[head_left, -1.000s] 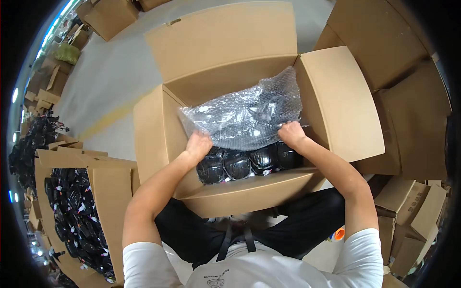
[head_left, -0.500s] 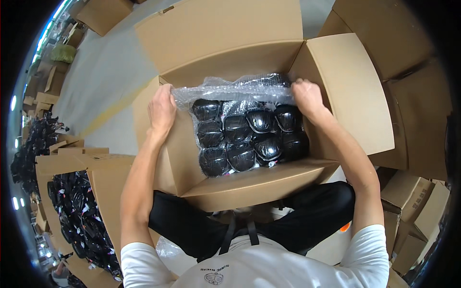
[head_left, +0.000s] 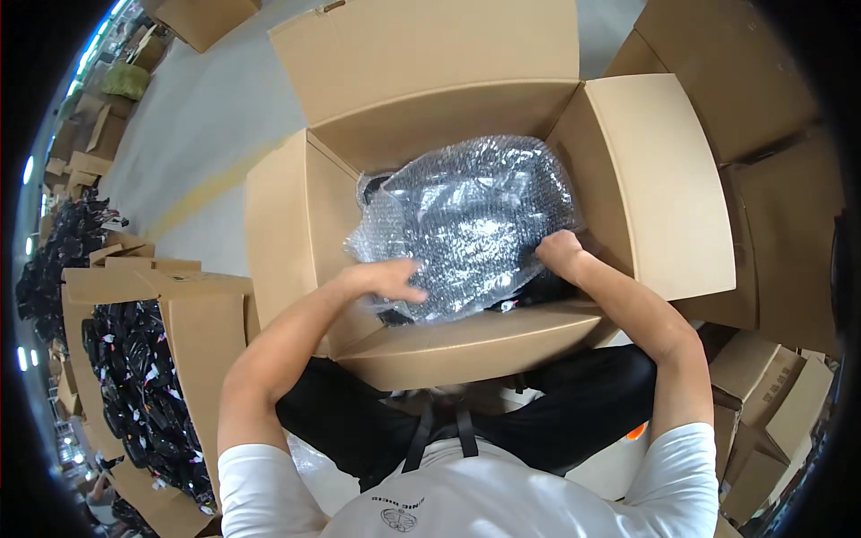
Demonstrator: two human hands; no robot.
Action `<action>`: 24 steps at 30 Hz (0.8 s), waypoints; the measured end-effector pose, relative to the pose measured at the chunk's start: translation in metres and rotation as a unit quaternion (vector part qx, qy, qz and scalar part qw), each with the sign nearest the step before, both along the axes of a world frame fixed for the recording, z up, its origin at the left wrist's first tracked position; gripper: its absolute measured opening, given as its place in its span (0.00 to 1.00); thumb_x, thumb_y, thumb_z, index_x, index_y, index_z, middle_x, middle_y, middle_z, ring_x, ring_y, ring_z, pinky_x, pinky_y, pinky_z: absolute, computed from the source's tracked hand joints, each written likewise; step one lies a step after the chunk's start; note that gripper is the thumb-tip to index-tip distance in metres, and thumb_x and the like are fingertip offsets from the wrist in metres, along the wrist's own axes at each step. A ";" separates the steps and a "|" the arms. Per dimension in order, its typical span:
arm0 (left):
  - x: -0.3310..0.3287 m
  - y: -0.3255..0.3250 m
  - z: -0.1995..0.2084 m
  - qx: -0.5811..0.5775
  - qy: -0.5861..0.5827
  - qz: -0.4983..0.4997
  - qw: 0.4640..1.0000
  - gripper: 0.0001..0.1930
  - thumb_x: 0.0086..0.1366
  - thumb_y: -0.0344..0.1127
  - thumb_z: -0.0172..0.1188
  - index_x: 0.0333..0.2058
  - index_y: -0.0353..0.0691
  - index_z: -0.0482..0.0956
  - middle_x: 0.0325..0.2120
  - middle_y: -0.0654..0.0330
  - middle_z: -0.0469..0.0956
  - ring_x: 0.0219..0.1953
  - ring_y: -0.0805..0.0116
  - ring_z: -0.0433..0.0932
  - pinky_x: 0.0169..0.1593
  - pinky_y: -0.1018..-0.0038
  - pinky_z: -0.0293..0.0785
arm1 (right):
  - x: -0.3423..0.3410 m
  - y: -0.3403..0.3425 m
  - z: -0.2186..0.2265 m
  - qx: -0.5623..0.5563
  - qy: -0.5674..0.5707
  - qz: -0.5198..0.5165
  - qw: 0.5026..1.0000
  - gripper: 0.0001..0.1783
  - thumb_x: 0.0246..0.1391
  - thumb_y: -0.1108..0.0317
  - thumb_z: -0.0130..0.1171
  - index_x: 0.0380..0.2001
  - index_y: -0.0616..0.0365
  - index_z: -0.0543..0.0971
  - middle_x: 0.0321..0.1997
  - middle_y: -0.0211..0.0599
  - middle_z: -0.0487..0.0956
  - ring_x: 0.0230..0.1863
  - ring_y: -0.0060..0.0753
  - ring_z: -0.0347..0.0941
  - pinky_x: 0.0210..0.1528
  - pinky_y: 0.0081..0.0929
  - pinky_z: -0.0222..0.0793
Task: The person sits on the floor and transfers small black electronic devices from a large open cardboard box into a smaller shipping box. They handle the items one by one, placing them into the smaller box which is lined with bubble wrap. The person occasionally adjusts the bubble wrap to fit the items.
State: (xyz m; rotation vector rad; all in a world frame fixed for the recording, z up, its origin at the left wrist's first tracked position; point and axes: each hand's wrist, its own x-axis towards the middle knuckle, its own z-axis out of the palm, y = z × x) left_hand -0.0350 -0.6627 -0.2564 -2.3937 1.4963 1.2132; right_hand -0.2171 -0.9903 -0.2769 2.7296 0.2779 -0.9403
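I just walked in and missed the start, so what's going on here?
A person is working bare-handed over an open cardboard box. Inside, clear bubble wrap covers most of some black items, a few showing at its edges. The right hand is closed on the wrap's right edge; the left hand is open at its left part, though whether it touches is unclear. To the left, another open box holds many black pieces.

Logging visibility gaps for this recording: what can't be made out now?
Head view:
Most black items in the open box: covered by bubble wrap.
Whether the right hand pinches the wrap: hidden by its knuckles.
Left hand, fingertip detail: motion-blurred.
Far flap, outer edge: partly cut off at the top.
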 end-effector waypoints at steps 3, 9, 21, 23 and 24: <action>0.002 -0.021 0.001 -0.067 -0.126 0.137 0.980 0.42 0.61 0.50 0.65 0.61 0.20 0.60 0.66 0.31 0.56 0.66 0.35 0.60 0.65 0.55 0.63 | -0.005 0.003 -0.004 0.001 0.031 -0.019 0.999 0.11 0.58 0.67 0.56 0.36 0.50 0.88 0.42 0.36 0.86 0.47 0.39 0.84 0.40 0.36 0.80; 0.026 -0.022 -0.020 -0.096 -0.451 -0.012 0.887 0.26 0.65 0.36 0.56 0.58 0.28 0.65 0.60 0.38 0.65 0.65 0.40 0.63 0.64 0.48 0.64 | -0.011 0.000 -0.010 0.016 0.108 -0.070 0.992 0.14 0.54 0.58 0.64 0.40 0.53 0.86 0.45 0.41 0.85 0.49 0.42 0.83 0.46 0.39 0.79; 0.015 -0.024 -0.005 0.154 -0.096 0.143 0.973 0.23 0.64 0.38 0.58 0.57 0.37 0.75 0.54 0.46 0.77 0.59 0.49 0.73 0.51 0.48 0.76 | -0.030 -0.015 -0.016 0.067 0.078 -0.059 0.993 0.28 0.49 0.53 0.66 0.51 0.57 0.81 0.49 0.44 0.83 0.53 0.48 0.79 0.54 0.41 0.76; 0.006 0.002 -0.004 0.085 -0.169 0.022 0.982 0.16 0.59 0.32 0.61 0.45 0.31 0.82 0.54 0.47 0.77 0.55 0.53 0.77 0.48 0.53 0.78 | -0.014 -0.010 -0.033 0.098 0.042 -0.066 0.992 0.32 0.45 0.49 0.70 0.49 0.61 0.81 0.47 0.51 0.83 0.49 0.52 0.80 0.53 0.43 0.77; 0.006 -0.005 0.029 0.034 -0.102 -0.032 0.994 0.14 0.61 0.33 0.60 0.42 0.29 0.83 0.53 0.46 0.76 0.55 0.53 0.76 0.54 0.54 0.75 | -0.009 -0.010 -0.034 0.090 0.052 -0.112 0.988 0.35 0.41 0.47 0.72 0.47 0.62 0.82 0.44 0.54 0.83 0.47 0.54 0.81 0.52 0.45 0.77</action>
